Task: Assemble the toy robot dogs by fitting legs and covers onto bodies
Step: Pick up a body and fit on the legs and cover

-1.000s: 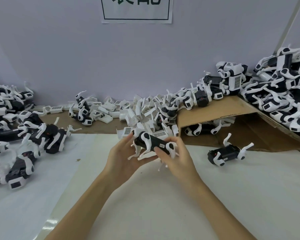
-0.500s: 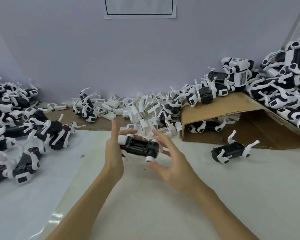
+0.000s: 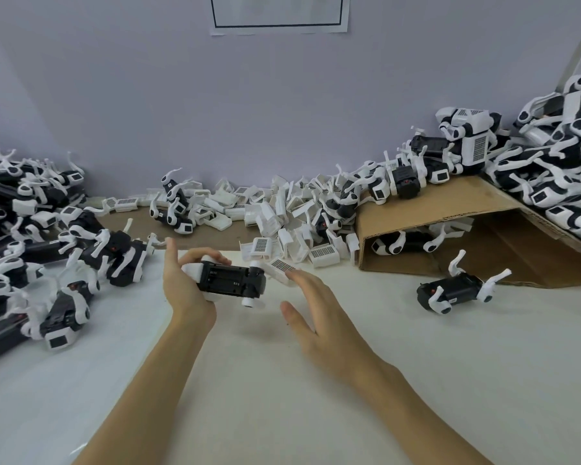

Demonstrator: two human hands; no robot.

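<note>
Black dog body [image 3: 231, 278] flipped belly-up, gripped in left hand [image 3: 185, 290] at centre; right hand [image 3: 311, 308] released, fingers spread, onto white cover [image 3: 280, 268] at 3 o'clock—cover fitting likely next.

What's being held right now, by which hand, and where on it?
The left hand grips the black toy dog body by its left end, fingers curled over the white end piece. The right hand is open and holds nothing.
</note>
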